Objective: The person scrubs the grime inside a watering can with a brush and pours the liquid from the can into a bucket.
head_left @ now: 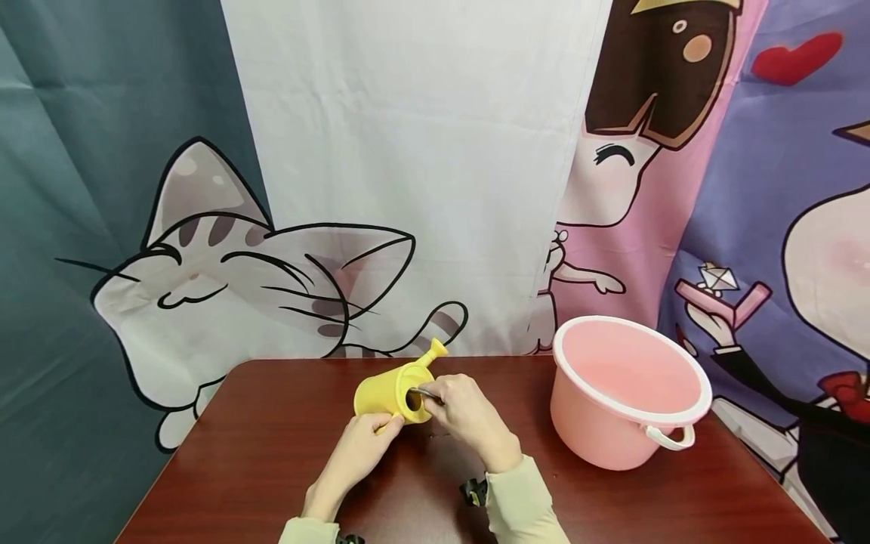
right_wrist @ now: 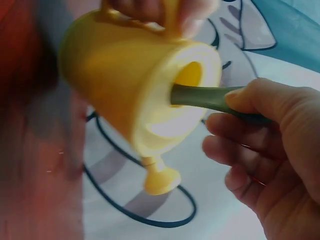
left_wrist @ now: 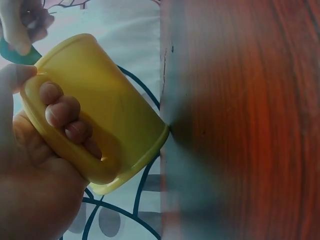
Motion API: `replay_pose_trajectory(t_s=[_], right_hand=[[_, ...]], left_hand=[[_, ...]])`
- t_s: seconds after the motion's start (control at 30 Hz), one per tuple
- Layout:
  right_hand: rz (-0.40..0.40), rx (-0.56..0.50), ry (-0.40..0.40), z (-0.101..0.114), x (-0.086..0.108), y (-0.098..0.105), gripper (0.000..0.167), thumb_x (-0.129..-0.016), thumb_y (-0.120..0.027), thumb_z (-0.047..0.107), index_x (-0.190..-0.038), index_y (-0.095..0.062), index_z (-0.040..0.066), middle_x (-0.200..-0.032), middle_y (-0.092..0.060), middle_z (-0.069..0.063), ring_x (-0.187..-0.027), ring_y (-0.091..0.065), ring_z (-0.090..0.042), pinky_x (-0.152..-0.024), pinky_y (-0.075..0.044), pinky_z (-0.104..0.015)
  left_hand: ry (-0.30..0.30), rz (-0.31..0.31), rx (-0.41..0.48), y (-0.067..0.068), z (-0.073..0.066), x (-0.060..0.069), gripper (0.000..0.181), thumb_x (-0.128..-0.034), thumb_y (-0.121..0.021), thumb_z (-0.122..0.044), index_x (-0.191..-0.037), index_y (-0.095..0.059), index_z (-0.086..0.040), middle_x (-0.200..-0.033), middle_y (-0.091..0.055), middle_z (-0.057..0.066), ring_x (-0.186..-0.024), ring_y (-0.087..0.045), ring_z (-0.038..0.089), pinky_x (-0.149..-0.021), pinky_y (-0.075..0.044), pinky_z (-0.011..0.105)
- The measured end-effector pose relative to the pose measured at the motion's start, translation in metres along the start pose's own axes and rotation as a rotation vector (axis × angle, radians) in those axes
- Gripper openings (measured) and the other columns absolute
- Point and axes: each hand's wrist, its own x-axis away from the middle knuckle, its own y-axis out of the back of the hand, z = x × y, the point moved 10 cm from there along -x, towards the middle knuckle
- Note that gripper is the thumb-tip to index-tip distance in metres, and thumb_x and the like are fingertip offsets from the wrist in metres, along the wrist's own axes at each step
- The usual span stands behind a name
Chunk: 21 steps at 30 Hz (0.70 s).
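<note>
A yellow watering can (head_left: 381, 394) is tilted on its side over the table, its round opening facing right in the head view and its spout up. My left hand (head_left: 360, 447) grips its handle, with fingers curled through the loop in the left wrist view. My right hand (right_wrist: 280, 135) pinches a dark green handle (right_wrist: 205, 97) between thumb and fingers. The far end of that handle goes into the can's opening, so its kind cannot be told. In the left wrist view, the can's base edge (left_wrist: 167, 131) is near the tabletop; whether it touches is unclear.
A pink bucket (head_left: 598, 431) with a white rim and white handle stands to the right on the dark red wooden table (head_left: 272, 453). Behind the table's far edge hangs a cartoon-printed curtain (head_left: 421, 151).
</note>
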Motion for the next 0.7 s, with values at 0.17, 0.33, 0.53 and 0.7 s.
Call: replay_pose_trajectory(t_s=[0.17,0.33,0.53,0.7], right_hand=[[-0.06,0.005,-0.038,-0.01,0.004,-0.011,0.023,-0.077,-0.07,0.001,-0.067,-0.058,0.018,-0.063,-0.046,0.01,-0.059,-0.043,-0.006,-0.057,-0.038,-0.02],[-0.147,-0.026,0.0,-0.011,0.009,-0.02,0.028,-0.077,-0.07,0.001,-0.065,-0.052,0.018,-0.066,-0.047,0.008,-0.061,-0.044,-0.006,-0.058,-0.039,-0.019],[-0.204,-0.015,0.148,-0.001,0.015,-0.028,0.017,-0.079,-0.071,0.001,-0.073,-0.06,0.013,-0.07,-0.054,0.006,-0.065,-0.051,-0.009,-0.062,-0.045,-0.022],[-0.227,-0.015,0.176,-0.002,0.017,-0.023,0.017,-0.079,-0.071,0.0,-0.074,-0.061,0.013,-0.069,-0.053,0.006,-0.064,-0.05,-0.009,-0.061,-0.044,-0.021]], left_hand=[[-0.012,-0.012,-0.004,0.001,-0.001,0.001,0.048,-0.0975,-0.057,-0.043,-0.058,-0.042,-0.019,-0.054,-0.03,-0.012,-0.05,-0.026,0.004,-0.049,-0.025,0.021],[-0.031,-0.032,0.002,0.003,-0.001,0.002,0.048,-0.0973,-0.058,-0.041,-0.058,-0.041,-0.019,-0.054,-0.029,-0.011,-0.05,-0.025,0.003,-0.048,-0.024,0.022],[-0.027,-0.033,-0.001,0.004,0.0,0.002,0.049,-0.0974,-0.057,-0.042,-0.058,-0.04,-0.019,-0.054,-0.029,-0.011,-0.05,-0.025,0.003,-0.048,-0.024,0.022],[-0.011,-0.011,-0.012,0.003,0.0,0.001,0.049,-0.0974,-0.057,-0.044,-0.058,-0.042,-0.019,-0.054,-0.029,-0.011,-0.05,-0.026,0.004,-0.049,-0.025,0.021]])
